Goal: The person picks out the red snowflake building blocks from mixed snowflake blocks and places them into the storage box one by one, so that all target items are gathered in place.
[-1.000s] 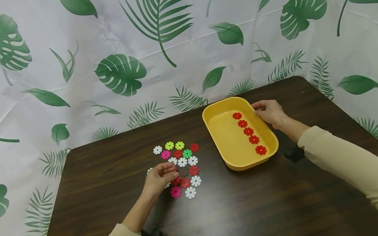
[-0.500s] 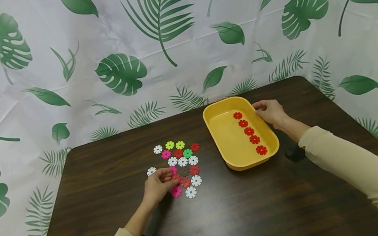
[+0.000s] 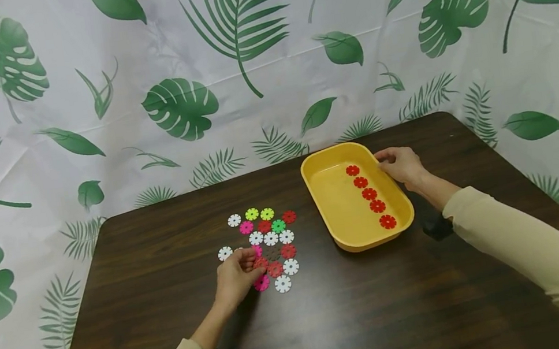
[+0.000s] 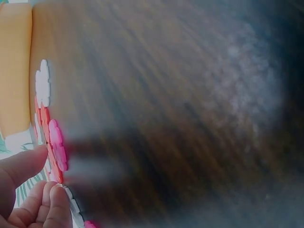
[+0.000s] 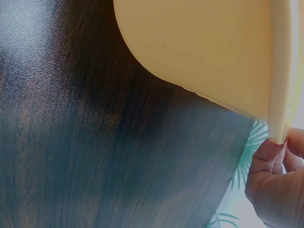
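Observation:
My left hand [image 3: 234,276] is over the left group of notched plastic discs. Its thumb and curled fingertips pinch a red snowflake disc [image 3: 261,263], partly hidden by them; the left wrist view shows this red disc [image 4: 55,164] between thumb and fingers. A pink disc [image 3: 261,282] lies just below the thumb, another red disc [image 3: 275,269] to the right. My right hand [image 3: 401,166] grips the far right rim of a yellow tray [image 3: 337,214]; the right wrist view shows the fingers and thumb on that rim [image 5: 280,95]. Several red discs [image 3: 369,194] lie in a row inside the tray.
White discs [image 3: 283,283], yellow discs [image 3: 252,214], a green disc [image 3: 278,226] and a brown disc [image 3: 272,253] lie around the left hand on the dark wooden table [image 3: 167,281]. A leaf-patterned cloth [image 3: 139,58] hangs behind the table.
My left hand has shifted slightly down toward the red disc, and its fingers have closed in, uncovering white and pink discs. The right hand and tray have stayed in place.

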A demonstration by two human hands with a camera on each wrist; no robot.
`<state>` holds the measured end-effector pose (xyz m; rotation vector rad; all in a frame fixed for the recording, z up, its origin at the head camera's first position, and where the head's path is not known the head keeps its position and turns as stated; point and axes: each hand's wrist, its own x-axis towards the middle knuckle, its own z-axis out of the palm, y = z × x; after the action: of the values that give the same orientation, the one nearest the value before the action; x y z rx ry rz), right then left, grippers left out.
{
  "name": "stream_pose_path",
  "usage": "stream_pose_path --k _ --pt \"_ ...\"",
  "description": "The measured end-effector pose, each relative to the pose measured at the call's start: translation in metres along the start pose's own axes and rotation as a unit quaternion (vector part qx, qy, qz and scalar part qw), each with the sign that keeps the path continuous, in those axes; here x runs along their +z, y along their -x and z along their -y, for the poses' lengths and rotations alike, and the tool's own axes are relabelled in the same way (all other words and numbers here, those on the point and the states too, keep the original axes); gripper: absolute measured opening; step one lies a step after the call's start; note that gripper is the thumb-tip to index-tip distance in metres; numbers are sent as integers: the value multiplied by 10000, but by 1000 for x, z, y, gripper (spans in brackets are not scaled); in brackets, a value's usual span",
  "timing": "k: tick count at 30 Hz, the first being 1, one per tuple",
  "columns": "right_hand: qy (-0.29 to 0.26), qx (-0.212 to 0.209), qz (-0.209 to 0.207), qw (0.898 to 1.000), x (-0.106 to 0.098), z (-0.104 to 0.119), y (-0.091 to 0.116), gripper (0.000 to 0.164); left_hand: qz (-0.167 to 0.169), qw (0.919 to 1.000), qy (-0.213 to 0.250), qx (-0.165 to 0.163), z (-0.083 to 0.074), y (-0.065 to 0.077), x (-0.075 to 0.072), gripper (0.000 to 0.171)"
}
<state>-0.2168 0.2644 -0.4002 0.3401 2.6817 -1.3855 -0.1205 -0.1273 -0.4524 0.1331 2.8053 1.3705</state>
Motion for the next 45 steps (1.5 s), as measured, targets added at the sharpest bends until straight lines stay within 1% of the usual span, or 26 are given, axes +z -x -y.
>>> stream_pose_path --k 6,14,23,29,38,45 --pt "60 -29 -41 10000 0 0 0 33 -13 9991 -364 201 3 1 1 32" --pt "8 4 -29 10000 1 -1 0 36 13 9971 -641 416 3 0 1 31" --pt "14 -11 -18 10000 0 0 0 36 112 9937 -1034 417 1 -2 0 27" --pt "14 -32 6 10000 0 0 1 36 132 9935 -1050 417 0 -2 0 23" --pt "-2 -43 15 10000 0 -1 1 36 75 9917 -1182 503 -1 -1 0 21" --pt "-8 -52 11 10000 0 -1 1 36 -64 9903 -1271 557 -2 1 -1 21"
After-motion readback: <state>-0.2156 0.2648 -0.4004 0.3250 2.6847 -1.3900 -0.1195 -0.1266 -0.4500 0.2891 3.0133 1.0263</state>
